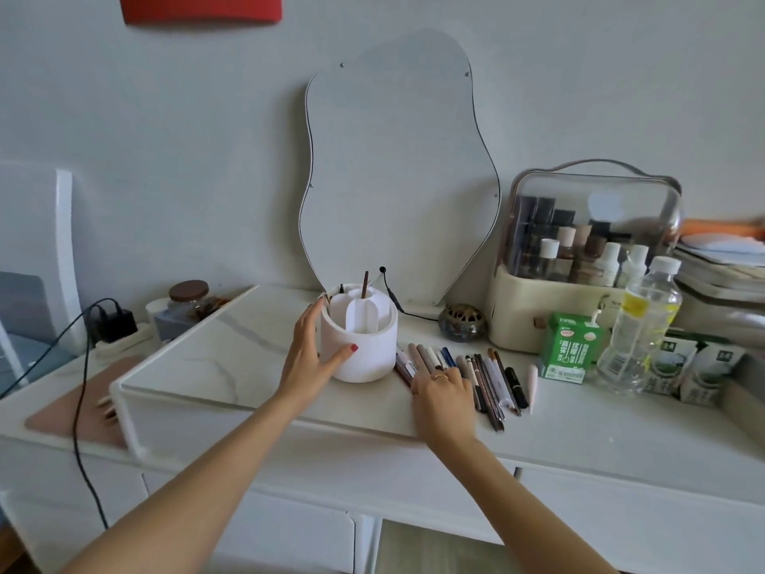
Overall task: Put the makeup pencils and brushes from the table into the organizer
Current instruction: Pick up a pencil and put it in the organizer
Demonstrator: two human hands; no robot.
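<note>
A round white organizer (368,345) with inner compartments stands on the white marble table (232,366). A brown pencil (364,285) and a few thin sticks stand upright inside it. My left hand (312,352) wraps the organizer's left side, thumb on its front. To its right, several makeup pencils and brushes (490,379) lie side by side in a row. My right hand (443,393) rests palm down on the left part of that row, its fingers over a few pencils; whether it grips one I cannot tell.
A wavy mirror (397,171) leans on the wall behind. Right of the pencils stand a green carton (573,348), a clear bottle (639,325), a cosmetics case (588,250) and more cartons (699,372). A cable (80,391) and charger lie left.
</note>
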